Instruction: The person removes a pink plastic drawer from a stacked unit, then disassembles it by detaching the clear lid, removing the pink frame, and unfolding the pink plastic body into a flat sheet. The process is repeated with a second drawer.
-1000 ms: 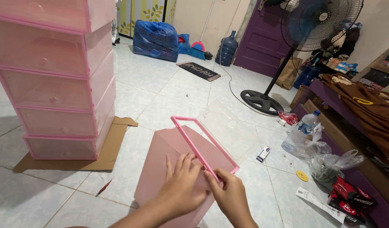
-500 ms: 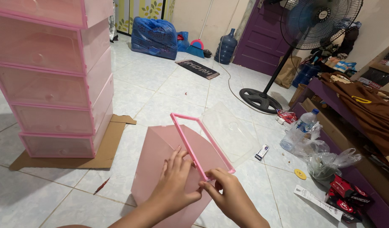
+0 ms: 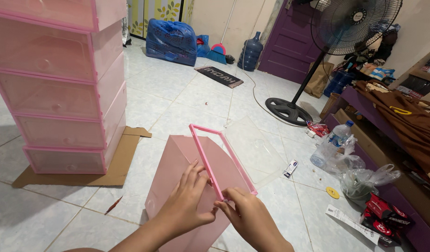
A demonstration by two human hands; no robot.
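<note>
A pale pink plastic panel (image 3: 177,172) folded like a box side stands on the tiled floor in front of me. A brighter pink rectangular frame (image 3: 206,158) rests along its top edge. My left hand (image 3: 187,200) presses flat against the panel and touches the frame's near rail. My right hand (image 3: 247,217) pinches the frame's near corner between thumb and fingers. A clear plastic sheet (image 3: 257,149) lies just behind the frame.
A stack of pink drawer boxes (image 3: 61,84) stands on cardboard (image 3: 119,163) at the left. A pedestal fan (image 3: 345,28) is at the back right. Plastic bags and a bottle (image 3: 336,140), a small box (image 3: 290,168) and a paper slip (image 3: 352,224) litter the floor on the right beside a purple bench.
The frame's near corner has come slightly toward me and lower with my right hand. My left hand's fingers have shifted a little down the panel.
</note>
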